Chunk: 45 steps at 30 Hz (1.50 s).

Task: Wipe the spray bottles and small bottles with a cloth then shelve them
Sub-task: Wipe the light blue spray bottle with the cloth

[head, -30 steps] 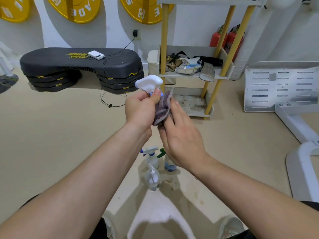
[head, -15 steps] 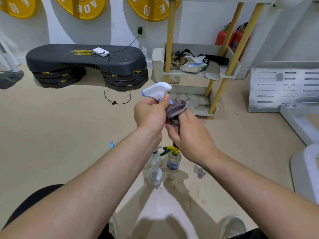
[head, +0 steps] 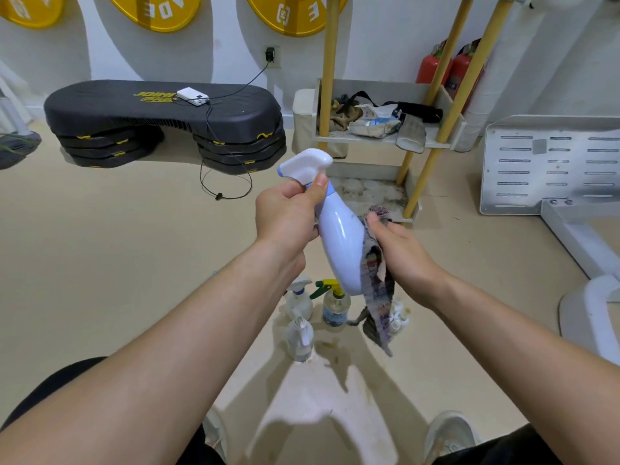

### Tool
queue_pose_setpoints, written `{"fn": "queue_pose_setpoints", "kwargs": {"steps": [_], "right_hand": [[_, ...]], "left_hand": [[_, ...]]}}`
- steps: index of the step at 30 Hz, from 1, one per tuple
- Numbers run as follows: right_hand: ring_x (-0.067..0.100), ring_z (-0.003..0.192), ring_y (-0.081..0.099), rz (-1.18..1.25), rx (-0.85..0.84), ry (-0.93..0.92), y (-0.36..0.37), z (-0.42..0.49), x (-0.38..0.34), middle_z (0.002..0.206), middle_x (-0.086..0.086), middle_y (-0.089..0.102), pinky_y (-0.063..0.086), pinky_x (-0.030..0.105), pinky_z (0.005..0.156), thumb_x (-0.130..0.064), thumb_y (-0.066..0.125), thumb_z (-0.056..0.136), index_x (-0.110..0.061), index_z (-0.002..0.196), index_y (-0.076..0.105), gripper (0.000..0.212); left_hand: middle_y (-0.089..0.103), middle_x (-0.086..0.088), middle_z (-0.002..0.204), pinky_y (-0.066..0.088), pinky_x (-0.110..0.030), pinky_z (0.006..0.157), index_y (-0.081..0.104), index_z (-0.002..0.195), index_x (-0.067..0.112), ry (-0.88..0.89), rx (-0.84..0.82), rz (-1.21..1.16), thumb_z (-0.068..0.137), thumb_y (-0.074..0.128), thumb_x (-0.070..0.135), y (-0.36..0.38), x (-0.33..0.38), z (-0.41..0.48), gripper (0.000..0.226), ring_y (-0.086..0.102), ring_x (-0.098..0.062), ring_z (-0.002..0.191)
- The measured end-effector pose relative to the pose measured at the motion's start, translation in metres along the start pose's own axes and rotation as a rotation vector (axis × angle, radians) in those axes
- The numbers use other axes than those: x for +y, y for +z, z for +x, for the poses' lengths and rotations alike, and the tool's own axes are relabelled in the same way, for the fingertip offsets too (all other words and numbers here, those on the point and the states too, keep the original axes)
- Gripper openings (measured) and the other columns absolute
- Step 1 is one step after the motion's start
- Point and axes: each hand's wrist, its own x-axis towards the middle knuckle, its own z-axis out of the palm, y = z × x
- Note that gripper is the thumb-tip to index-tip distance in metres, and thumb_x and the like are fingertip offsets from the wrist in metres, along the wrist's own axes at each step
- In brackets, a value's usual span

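- The left hand (head: pixel 285 216) is curling its fingers and thumb tightly round the neck of a pale blue spray bottle (head: pixel 339 243), just under the white trigger head. It is holding the bottle in the air, tilted, with the head up and to the left.
- The right hand (head: pixel 402 253) is gripping a mottled grey cloth (head: pixel 375 290), fingers bent over it. It is pressing the cloth against the bottle's right side, and the loose end is hanging below the bottle's base.
- Under the hands, three more sprayers are standing close together on the beige floor (head: pixel 100 263): a white-and-blue trigger bottle (head: pixel 298 302), a green-and-yellow trigger bottle (head: pixel 333 308) just beside it, and a clear sprayer (head: pixel 299 335) nearer the person.
- Small bottles (head: pixel 399 317) are showing partly behind the hanging cloth; how many, I cannot tell.
- Beyond them, a yellow-posted shelf rack (head: pixel 432 144) is standing by the wall, its middle shelf carrying rags and a crumpled bag.
- To the left, a black step platform (head: pixel 161 109) is carrying a white power bank (head: pixel 193 95).
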Motion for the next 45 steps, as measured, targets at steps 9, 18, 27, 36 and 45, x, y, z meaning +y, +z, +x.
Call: {"fn": "queue_pose_setpoints", "kwargs": {"steps": [9,18,27,36,45], "right_hand": [[0.022,0.109,0.051,-0.636,0.078,-0.52,0.032,-0.034,-0.006,0.123,0.004,0.056,0.04,0.034,0.087,-0.035,0.035,0.103,-0.016,0.126,0.053,0.035],[0.028,0.078,0.052,-0.232,0.141,-0.179,0.014,-0.005,-0.009,0.082,0.02,0.058,0.044,0.046,0.078,-0.063,0.032,0.096,0.0,0.082,0.054,0.068],[0.027,0.103,0.049,-0.809,0.21,-0.532,0.034,-0.03,-0.01,0.117,0.009,0.055,0.033,0.032,0.08,-0.037,0.032,0.105,-0.01,0.125,0.054,0.04],[0.013,0.096,0.062,0.065,0.135,0.017,0.008,-0.015,-0.017,0.097,-0.008,0.063,0.044,0.036,0.098,-0.051,0.041,0.104,-0.025,0.087,0.061,0.037],[0.022,0.078,0.069,0.375,-0.202,0.06,0.006,-0.024,-0.011,0.092,0.009,0.074,0.055,0.032,0.07,-0.046,0.07,0.083,-0.01,0.103,0.071,0.041]], "left_hand": [[0.063,-0.009,0.083,0.056,-0.056,0.088,0.063,0.097,-0.01,-0.002,0.041,0.019,0.085,0.074,0.033,-0.001,-0.004,-0.004,0.045,0.059,-0.02,0.075],[0.064,-0.012,0.083,0.051,-0.035,0.069,0.069,0.097,-0.007,-0.027,-0.032,-0.016,0.098,0.065,0.02,0.007,-0.003,-0.015,0.027,0.059,-0.022,0.074],[0.074,-0.006,0.086,0.054,-0.028,0.07,0.074,0.094,0.009,-0.032,0.016,-0.039,0.101,0.059,0.024,0.009,-0.001,-0.008,0.022,0.066,-0.018,0.074],[0.069,-0.006,0.089,0.049,-0.017,0.055,0.072,0.107,0.005,-0.015,-0.184,-0.06,0.105,0.052,0.023,0.004,0.011,-0.009,0.027,0.061,-0.015,0.072],[0.075,-0.009,0.109,0.058,-0.035,0.089,0.066,0.11,0.003,-0.051,-0.225,-0.273,0.108,0.041,0.02,-0.001,0.009,-0.002,0.03,0.072,-0.016,0.098]]}}
